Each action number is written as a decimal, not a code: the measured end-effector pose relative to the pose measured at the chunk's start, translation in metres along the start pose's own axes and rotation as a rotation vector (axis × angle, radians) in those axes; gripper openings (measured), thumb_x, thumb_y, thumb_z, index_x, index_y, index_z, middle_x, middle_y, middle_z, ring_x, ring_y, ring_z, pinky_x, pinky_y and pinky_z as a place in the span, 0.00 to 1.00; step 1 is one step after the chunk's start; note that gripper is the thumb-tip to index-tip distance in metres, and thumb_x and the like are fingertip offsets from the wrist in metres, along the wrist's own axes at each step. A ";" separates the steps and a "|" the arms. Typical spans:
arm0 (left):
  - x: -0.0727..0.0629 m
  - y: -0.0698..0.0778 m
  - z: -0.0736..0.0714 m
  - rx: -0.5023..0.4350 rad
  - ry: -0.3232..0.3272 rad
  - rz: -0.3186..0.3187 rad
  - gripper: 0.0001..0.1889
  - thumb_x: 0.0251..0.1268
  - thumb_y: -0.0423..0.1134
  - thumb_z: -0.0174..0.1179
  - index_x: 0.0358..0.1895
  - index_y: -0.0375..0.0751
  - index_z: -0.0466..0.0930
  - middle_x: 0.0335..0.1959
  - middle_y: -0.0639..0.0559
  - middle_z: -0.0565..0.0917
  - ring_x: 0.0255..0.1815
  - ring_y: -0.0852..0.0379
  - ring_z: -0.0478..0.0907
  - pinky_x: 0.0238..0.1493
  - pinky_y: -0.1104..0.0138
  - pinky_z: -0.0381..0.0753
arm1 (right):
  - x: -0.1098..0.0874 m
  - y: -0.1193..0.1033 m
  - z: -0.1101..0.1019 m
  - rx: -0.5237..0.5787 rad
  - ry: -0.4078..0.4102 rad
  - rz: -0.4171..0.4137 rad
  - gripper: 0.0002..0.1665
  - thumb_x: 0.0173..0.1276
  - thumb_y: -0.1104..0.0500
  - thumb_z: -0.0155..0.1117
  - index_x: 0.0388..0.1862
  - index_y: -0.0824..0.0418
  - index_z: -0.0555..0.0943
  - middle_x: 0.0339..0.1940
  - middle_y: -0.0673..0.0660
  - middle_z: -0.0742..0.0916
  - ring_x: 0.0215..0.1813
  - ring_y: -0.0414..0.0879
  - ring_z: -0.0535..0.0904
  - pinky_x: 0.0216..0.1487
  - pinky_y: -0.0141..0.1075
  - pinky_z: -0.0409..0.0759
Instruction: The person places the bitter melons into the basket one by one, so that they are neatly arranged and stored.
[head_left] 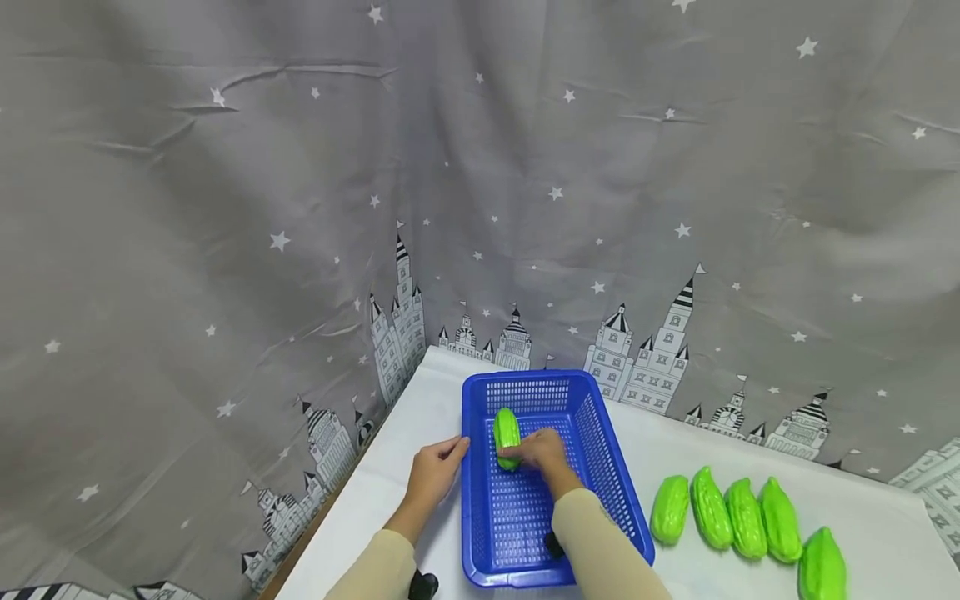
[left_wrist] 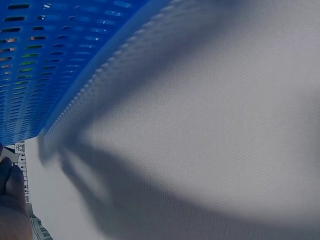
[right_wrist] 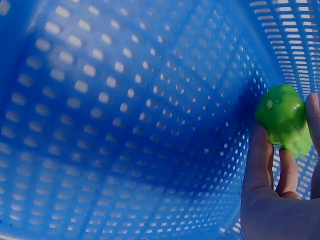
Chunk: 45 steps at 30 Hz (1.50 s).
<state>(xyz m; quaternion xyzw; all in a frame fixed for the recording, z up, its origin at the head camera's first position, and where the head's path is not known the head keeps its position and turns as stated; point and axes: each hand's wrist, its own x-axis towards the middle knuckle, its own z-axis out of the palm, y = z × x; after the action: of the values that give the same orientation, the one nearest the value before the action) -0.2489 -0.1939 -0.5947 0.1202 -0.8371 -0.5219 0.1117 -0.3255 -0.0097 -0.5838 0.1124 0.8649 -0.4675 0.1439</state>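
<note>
A blue plastic basket (head_left: 517, 579) with slotted walls stands on the white tabletop. Inside, near its left wall, a bright green bitter melon (head_left: 507, 427) lies lengthwise. My right hand (head_left: 546, 452) reaches over the basket and grips this melon, thumb on one side and fingers on the other; the right wrist view shows one rounded end of the melon (right_wrist: 282, 112) between them. At the left rim, my left hand (head_left: 433, 475) holds the basket's edge with thumb and fingertips. In the left wrist view, only part of the left hand (left_wrist: 12, 200) shows, below the basket wall.
Several more bitter melons (head_left: 744, 518) lie on the table to the right of the basket, most side by side. A grey curtain (head_left: 525, 167) with stars and printed castles hangs behind and to the left. The tabletop's left edge (head_left: 360, 458) runs diagonally.
</note>
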 end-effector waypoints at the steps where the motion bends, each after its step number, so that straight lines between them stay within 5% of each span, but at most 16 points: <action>1: -0.001 -0.001 -0.002 0.004 0.005 0.001 0.22 0.72 0.51 0.62 0.54 0.35 0.86 0.52 0.43 0.86 0.60 0.41 0.80 0.63 0.49 0.76 | -0.001 0.000 0.003 -0.009 -0.005 0.001 0.27 0.42 0.53 0.88 0.33 0.68 0.82 0.29 0.59 0.85 0.34 0.52 0.82 0.42 0.45 0.85; 14: -0.002 0.002 -0.003 0.010 -0.005 -0.002 0.21 0.73 0.50 0.61 0.55 0.36 0.86 0.53 0.42 0.85 0.61 0.40 0.79 0.64 0.48 0.75 | -0.008 -0.013 0.022 -0.181 -0.009 -0.064 0.31 0.42 0.47 0.88 0.31 0.67 0.81 0.26 0.56 0.82 0.32 0.49 0.78 0.45 0.45 0.85; 24: -0.001 0.004 -0.002 0.019 -0.013 0.007 0.21 0.73 0.50 0.61 0.54 0.35 0.86 0.53 0.42 0.86 0.60 0.40 0.80 0.63 0.48 0.76 | -0.011 -0.011 0.024 -0.142 0.033 -0.068 0.33 0.40 0.46 0.89 0.33 0.66 0.80 0.28 0.57 0.82 0.33 0.50 0.79 0.44 0.46 0.85; 29: 0.000 0.003 -0.004 0.037 0.006 0.025 0.20 0.72 0.49 0.62 0.53 0.36 0.86 0.51 0.42 0.86 0.59 0.40 0.81 0.63 0.48 0.76 | -0.012 -0.010 0.024 0.000 0.139 -0.151 0.48 0.41 0.41 0.87 0.51 0.71 0.79 0.46 0.65 0.85 0.49 0.59 0.82 0.56 0.53 0.82; 34: 0.002 0.004 -0.006 0.043 0.030 0.036 0.18 0.71 0.48 0.63 0.52 0.37 0.87 0.50 0.42 0.87 0.58 0.41 0.81 0.63 0.48 0.76 | -0.011 -0.018 0.021 0.153 0.261 -0.297 0.67 0.41 0.33 0.84 0.73 0.68 0.67 0.70 0.70 0.74 0.71 0.66 0.69 0.70 0.59 0.68; 45: 0.000 0.005 -0.005 0.050 0.023 0.024 0.19 0.72 0.49 0.63 0.53 0.37 0.87 0.51 0.41 0.87 0.59 0.39 0.80 0.63 0.46 0.75 | -0.018 -0.034 0.001 0.241 0.295 -0.330 0.69 0.43 0.35 0.84 0.76 0.66 0.63 0.74 0.69 0.69 0.75 0.66 0.62 0.73 0.59 0.61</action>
<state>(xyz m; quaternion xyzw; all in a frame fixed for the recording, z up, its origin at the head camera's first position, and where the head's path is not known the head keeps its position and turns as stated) -0.2472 -0.1964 -0.5880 0.1188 -0.8499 -0.4980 0.1246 -0.3195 -0.0301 -0.5515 0.0527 0.8213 -0.5628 -0.0766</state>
